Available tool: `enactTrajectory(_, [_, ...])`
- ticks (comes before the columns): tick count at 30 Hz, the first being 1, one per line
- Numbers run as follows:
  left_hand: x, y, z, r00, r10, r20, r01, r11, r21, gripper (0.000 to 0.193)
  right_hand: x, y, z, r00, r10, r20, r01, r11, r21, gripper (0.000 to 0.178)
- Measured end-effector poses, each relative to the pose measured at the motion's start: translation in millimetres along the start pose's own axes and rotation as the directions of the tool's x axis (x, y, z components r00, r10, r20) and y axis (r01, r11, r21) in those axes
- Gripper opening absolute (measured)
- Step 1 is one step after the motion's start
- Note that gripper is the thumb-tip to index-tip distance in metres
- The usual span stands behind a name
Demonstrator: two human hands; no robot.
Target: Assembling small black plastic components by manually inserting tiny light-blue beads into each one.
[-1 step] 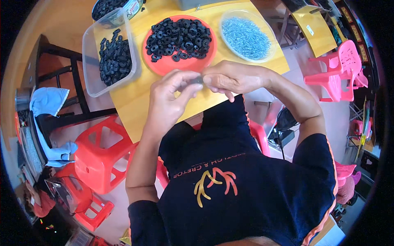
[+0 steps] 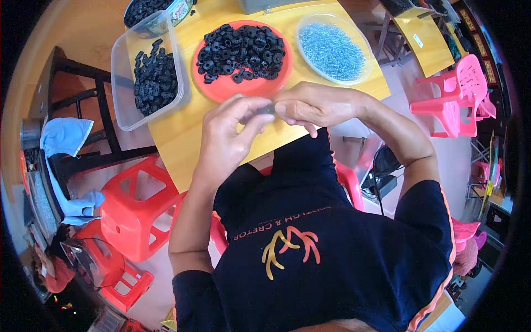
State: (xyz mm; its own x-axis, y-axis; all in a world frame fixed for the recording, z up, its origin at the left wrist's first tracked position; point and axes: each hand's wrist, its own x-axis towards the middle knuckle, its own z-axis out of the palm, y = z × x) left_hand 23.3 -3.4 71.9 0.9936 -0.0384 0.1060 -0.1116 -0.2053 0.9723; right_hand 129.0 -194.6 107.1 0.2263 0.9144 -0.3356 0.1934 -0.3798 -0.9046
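Note:
In front of me, over the near part of the table, both my hands meet. My left hand [image 2: 229,130] pinches a small dark plastic piece [image 2: 265,110] between thumb and fingers. Closed fingertips of my right hand [image 2: 318,105] press against the right end of that piece; what else they grip is hidden. Just beyond lies a round red plate [image 2: 260,86] heaped with small black plastic parts [image 2: 240,50] that have holes. To its right, a clear round dish [image 2: 362,72] contains many tiny shiny bluish pieces [image 2: 332,51], too small to make out.
A clear plastic tub [image 2: 123,94] with black ribbed pieces [image 2: 156,83] stands at the table's left edge. Behind it sits a round tin [image 2: 180,11] of black parts. The yellow table [image 2: 171,157] ends near my lap. Red stools [image 2: 133,221] stand left, pink chairs [image 2: 451,105] right.

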Motion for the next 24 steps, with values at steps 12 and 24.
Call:
enactTrajectory(12, [7.9,-13.9,-9.3,0.990,0.141,0.008,-0.141,0.989,-0.041,0.019,8.5,15.4,-9.9,0.993,-0.021,0.120,-0.010,0.970,0.245,0.043])
enactTrajectory(24, [4.5,-19.6,5.7,0.942,0.332,-0.056,-0.324,0.939,0.112,0.027,22.9,53.2,43.9,0.981,-0.119,-0.153,0.187,0.359,0.914,0.028])
